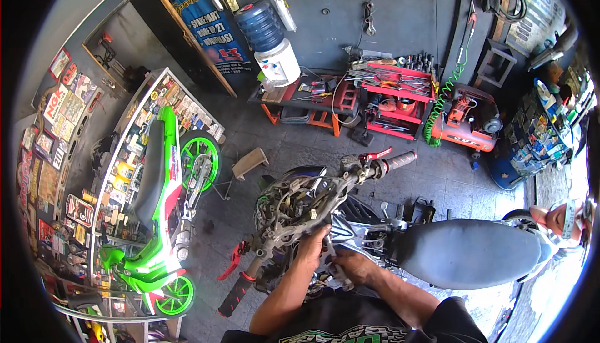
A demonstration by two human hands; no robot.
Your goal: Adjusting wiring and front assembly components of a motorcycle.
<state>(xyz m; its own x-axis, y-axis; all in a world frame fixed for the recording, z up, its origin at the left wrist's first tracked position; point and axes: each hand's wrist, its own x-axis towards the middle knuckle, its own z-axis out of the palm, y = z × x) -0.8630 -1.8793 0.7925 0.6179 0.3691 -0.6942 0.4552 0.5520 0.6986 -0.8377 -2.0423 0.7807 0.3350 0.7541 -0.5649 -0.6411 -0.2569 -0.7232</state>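
A partly stripped motorcycle stands across in front of me, its long grey seat [472,254] to the right and its bare handlebar [294,227] to the left. My left hand [310,247] reaches in just behind the handlebar. Its thumb points up and its fingers curl out of sight around a part I cannot make out. Close to its right, my right hand [355,267] is closed low at the bike's near side, fingers curled on something hidden. A greyish metal piece [337,277] shows just below and between the hands. Exposed wiring [284,208] fills the front end.
A green motorbike [164,208] stands at the left beside a glass display case [119,180]. Along the far wall are a low bench [294,96] with a water dispenser [278,61], a red tool cart [397,102] and an orange air compressor [465,127]. A small stool [250,163] sits on the floor.
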